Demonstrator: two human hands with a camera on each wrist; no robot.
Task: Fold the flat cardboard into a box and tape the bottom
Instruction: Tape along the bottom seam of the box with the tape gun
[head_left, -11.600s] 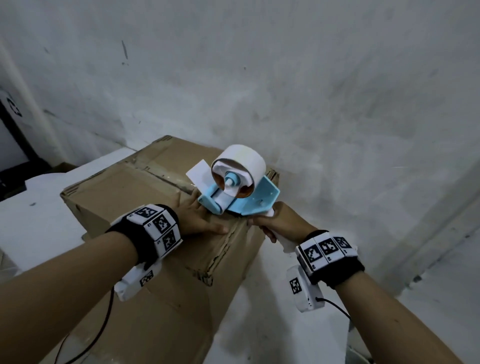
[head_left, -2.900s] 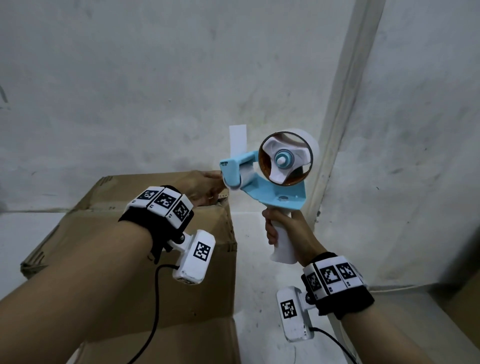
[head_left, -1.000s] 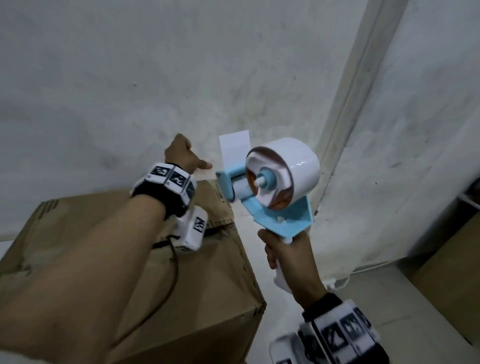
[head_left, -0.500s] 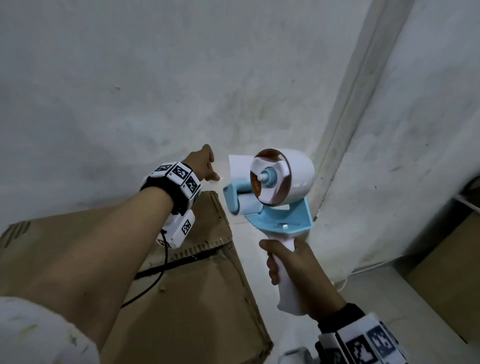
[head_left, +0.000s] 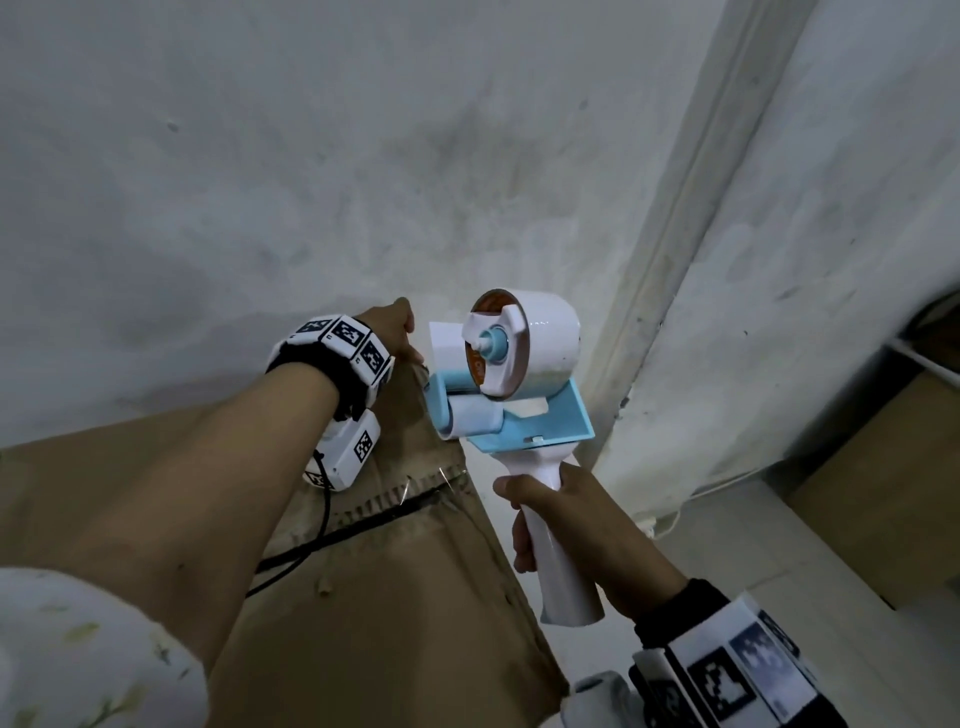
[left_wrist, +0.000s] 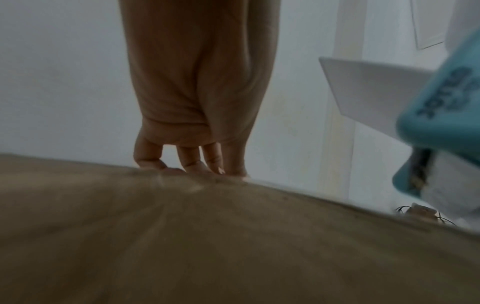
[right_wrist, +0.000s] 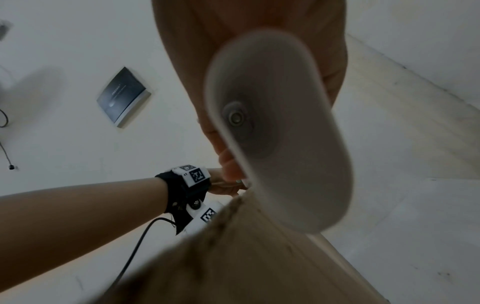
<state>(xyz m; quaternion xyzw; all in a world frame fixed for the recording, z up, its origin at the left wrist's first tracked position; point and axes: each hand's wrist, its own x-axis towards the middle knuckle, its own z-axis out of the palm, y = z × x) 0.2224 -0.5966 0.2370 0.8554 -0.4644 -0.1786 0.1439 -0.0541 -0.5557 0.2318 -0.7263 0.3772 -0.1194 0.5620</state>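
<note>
A brown cardboard box (head_left: 389, 597) fills the lower left of the head view, with a jagged seam across its upper face. My left hand (head_left: 392, 332) reaches over it, and its curled fingers (left_wrist: 192, 162) hook onto the far edge of the box (left_wrist: 233, 236). My right hand (head_left: 561, 519) grips the white handle (right_wrist: 272, 131) of a blue tape dispenser (head_left: 519, 410) with a white roll. The dispenser's roller end sits just right of my left hand, beside the box's far right corner. A loose tape tab (left_wrist: 369, 90) sticks up from it.
Grey walls meet at a pale corner post (head_left: 675, 260) close behind the box. More brown cardboard (head_left: 883, 467) stands at the right. The left wrist camera's black cable (head_left: 332, 540) lies across the box. A dark booklet (right_wrist: 123, 96) lies on the floor.
My left hand has dropped from above the box onto its far edge. The dispenser has come down and left, close to that hand and the box corner.
</note>
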